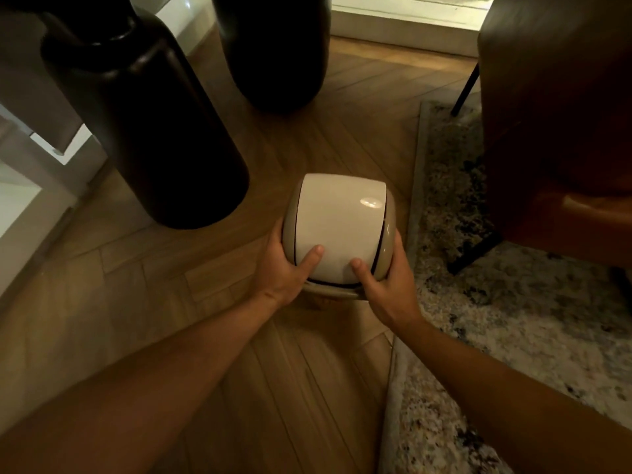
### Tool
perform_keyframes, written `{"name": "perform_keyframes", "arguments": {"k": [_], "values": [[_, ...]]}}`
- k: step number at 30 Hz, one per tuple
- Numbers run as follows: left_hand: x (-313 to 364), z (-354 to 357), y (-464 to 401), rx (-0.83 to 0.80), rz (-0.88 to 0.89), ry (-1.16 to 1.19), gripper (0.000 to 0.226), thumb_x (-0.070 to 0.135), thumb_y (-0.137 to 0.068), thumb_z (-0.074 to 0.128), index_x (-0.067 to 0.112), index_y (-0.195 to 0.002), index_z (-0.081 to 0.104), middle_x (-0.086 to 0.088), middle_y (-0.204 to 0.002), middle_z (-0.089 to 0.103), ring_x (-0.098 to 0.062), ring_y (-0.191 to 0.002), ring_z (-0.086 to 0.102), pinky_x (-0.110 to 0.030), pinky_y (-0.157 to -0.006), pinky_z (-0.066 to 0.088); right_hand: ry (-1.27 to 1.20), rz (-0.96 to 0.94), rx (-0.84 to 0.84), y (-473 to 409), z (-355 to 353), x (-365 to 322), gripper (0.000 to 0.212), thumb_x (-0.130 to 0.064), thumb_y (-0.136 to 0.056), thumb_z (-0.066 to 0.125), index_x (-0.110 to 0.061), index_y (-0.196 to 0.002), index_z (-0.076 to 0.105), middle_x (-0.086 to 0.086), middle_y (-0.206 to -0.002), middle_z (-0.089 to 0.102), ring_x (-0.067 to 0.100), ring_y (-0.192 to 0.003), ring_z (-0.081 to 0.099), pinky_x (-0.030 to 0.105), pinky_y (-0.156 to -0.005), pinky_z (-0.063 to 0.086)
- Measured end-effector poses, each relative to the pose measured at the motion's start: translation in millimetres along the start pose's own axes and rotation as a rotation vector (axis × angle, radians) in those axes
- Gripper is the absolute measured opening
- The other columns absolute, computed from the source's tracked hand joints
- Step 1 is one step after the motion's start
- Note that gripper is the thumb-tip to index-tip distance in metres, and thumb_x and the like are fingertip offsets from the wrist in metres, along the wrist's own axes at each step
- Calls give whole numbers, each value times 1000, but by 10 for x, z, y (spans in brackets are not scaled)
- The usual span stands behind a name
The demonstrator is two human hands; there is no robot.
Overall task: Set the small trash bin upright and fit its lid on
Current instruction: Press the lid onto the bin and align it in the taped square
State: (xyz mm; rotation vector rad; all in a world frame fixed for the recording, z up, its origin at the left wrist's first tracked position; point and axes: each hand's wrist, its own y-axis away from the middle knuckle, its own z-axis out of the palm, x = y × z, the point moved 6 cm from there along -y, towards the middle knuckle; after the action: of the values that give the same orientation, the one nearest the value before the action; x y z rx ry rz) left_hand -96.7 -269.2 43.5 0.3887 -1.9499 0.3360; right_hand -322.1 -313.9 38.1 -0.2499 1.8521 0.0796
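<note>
A small beige trash bin stands on the wooden floor, seen from above, and only a sliver of its body (333, 293) shows below the lid. Its domed lid (338, 224) has a white swing flap and a beige rim and sits on top of the bin. My left hand (287, 268) grips the lid's left side with the thumb on the white flap. My right hand (383, 278) grips the right side, thumb also on the flap. Whether the lid is fully seated I cannot tell.
Two tall dark vases (143, 131) (273, 49) stand on the wooden floor (171, 302) to the left and behind. A brown leather chair (554, 114) with black legs stands on a speckled rug (513, 319) at the right. White furniture (30, 186) is at the far left.
</note>
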Motion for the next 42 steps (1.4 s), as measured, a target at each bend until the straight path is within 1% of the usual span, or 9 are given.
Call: {"name": "perform_keyframes", "arguments": {"k": [9, 11, 22, 25, 28, 30, 34, 39, 42], "values": [[17, 230, -884, -13, 46, -57, 90, 84, -70, 65, 38, -144, 38, 6, -133, 56, -9, -113, 60, -39, -88, 59, 30, -13, 47, -743, -36, 38, 96, -72, -84, 71, -27, -160, 35, -5, -145, 60, 5, -130, 59, 34, -105, 55], [-5, 272, -1061, -8, 52, -71, 91, 85, -70, 64, 37, -143, 39, 5, -132, 57, -10, -112, 61, -39, -88, 59, 43, -19, 42, -916, -27, 72, 96, -72, -84, 70, -28, -161, 33, -5, -146, 60, 6, -130, 60, 37, -106, 55], [82, 373, -1799, 34, 94, -88, 101, 92, -67, 54, 27, -144, 45, 6, -130, 61, -7, -104, 59, -11, -71, 43, 126, -30, 64, -1742, 37, 177, 99, -76, -80, 70, -28, -159, 36, 1, -143, 62, 19, -129, 62, 48, -106, 54], [66, 404, -1923, 16, 94, -100, 103, 92, -68, 54, 26, -146, 43, 3, -132, 61, -8, -107, 58, -17, -76, 48, 167, -37, 77, -1899, 32, 189, 95, -73, -82, 70, -26, -158, 39, 1, -142, 63, 19, -127, 63, 47, -104, 56], [28, 427, -2014, -7, 95, -102, 100, 90, -72, 52, 24, -146, 44, 1, -133, 61, -14, -112, 61, -36, -87, 57, 188, -39, 78, -2013, 45, 204, 95, -74, -82, 69, -26, -158, 38, -3, -142, 65, 17, -125, 65, 46, -103, 57], [28, 430, -2067, -18, 108, -91, 98, 90, -73, 50, 23, -144, 47, 0, -131, 63, -16, -114, 62, -40, -91, 56, 196, -27, 80, -2058, 64, 230, 99, -78, -80, 69, -27, -159, 37, -4, -142, 65, 16, -125, 65, 45, -104, 56], [71, 444, -2108, -45, 110, -83, 104, 94, -68, 47, 24, -145, 46, 6, -127, 62, -7, -106, 57, -24, -84, 51, 194, -16, 70, -2135, 66, 227, 103, -79, -78, 71, -29, -160, 34, -6, -141, 66, 14, -124, 67, 39, -104, 56], [36, 471, -2139, -75, 58, -74, 107, 94, -66, 50, 27, -149, 42, 4, -134, 62, -7, -108, 56, -26, -87, 50, 198, 35, 0, -2170, 56, 247, 110, -82, -74, 72, -33, -162, 27, -8, -141, 66, 11, -120, 67, 16, -89, 54], [18, 465, -2116, -147, 27, -47, 102, 91, -68, 57, 33, -150, 37, 11, -134, 59, -4, -108, 57, -20, -83, 50, 184, 75, -70, -2181, 47, 258, 116, -81, -71, 76, -38, -163, 21, -8, -144, 65, 15, -124, 66, 30, -99, 57]]}}
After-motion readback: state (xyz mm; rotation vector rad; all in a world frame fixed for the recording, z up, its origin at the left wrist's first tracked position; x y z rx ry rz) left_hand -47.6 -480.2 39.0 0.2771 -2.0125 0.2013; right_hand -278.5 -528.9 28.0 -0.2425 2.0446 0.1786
